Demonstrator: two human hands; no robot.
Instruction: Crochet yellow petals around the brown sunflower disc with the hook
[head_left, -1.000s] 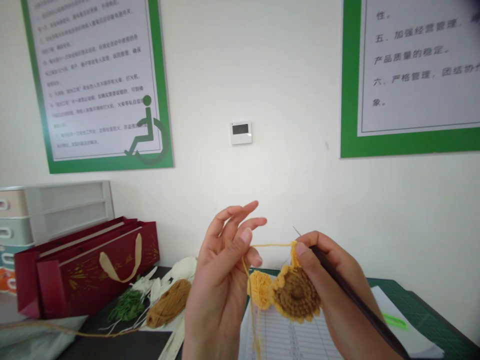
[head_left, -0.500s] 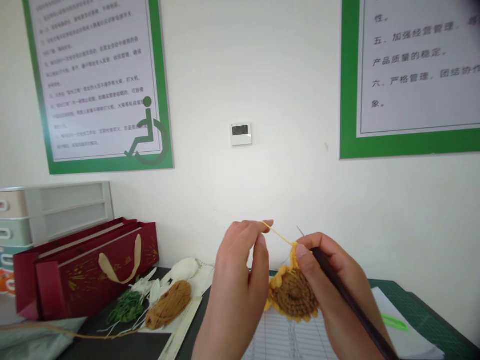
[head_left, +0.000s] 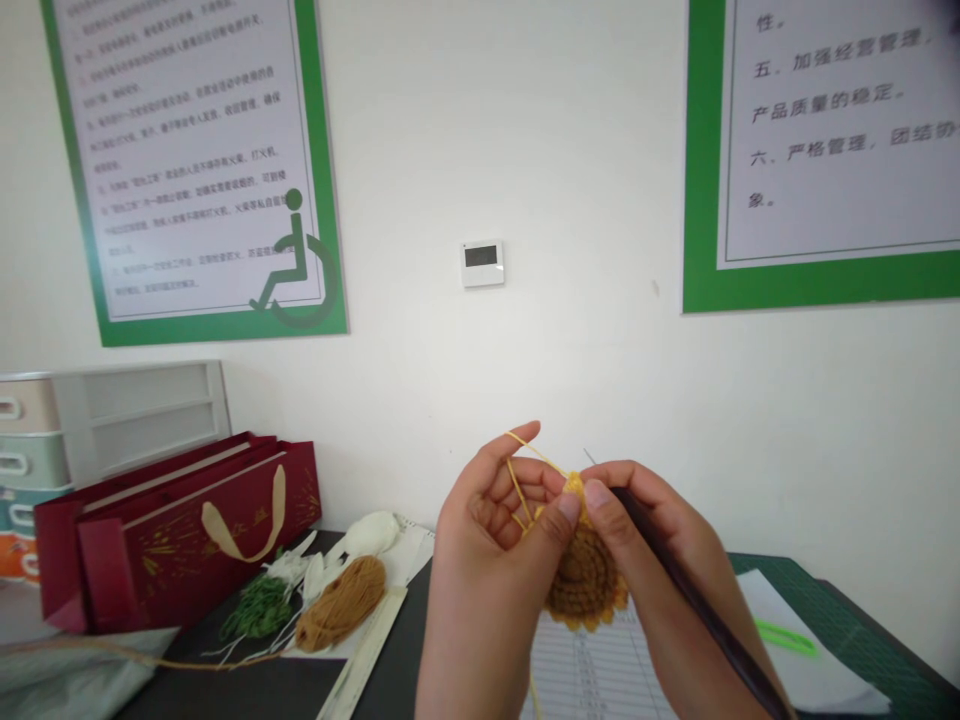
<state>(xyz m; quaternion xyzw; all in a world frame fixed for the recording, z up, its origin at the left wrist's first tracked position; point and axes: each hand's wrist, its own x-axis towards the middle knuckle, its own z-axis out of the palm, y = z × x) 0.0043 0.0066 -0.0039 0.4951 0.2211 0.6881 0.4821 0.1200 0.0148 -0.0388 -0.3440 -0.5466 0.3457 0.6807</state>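
Observation:
A round crochet piece (head_left: 587, 580), brown in the middle with a yellow scalloped edge, hangs between my hands. My left hand (head_left: 499, 530) pinches its yellow top edge between thumb and a finger, with the index finger raised. Yellow yarn (head_left: 541, 453) runs over that index finger down to the piece. In my right hand (head_left: 660, 540) is a crochet hook (head_left: 686, 585) with a dark handle; its thin metal shaft points up past the fingertips. My right thumb and index finger also meet at the yellow edge, close to the left thumb.
On the dark table at left lie a brown yarn skein (head_left: 342, 603), green yarn (head_left: 257, 607), white yarn (head_left: 371, 533) and a ruler (head_left: 364, 655). Maroon gift bags (head_left: 180, 540) stand beside drawers (head_left: 142, 410). Printed sheets (head_left: 585, 670) lie below my hands, a green cutting mat (head_left: 847, 630) at right.
My left hand has moved right and closed its thumb on the piece's yellow edge; before, it was apart from it. The index finger still carries the yarn. The hook has shifted slightly left.

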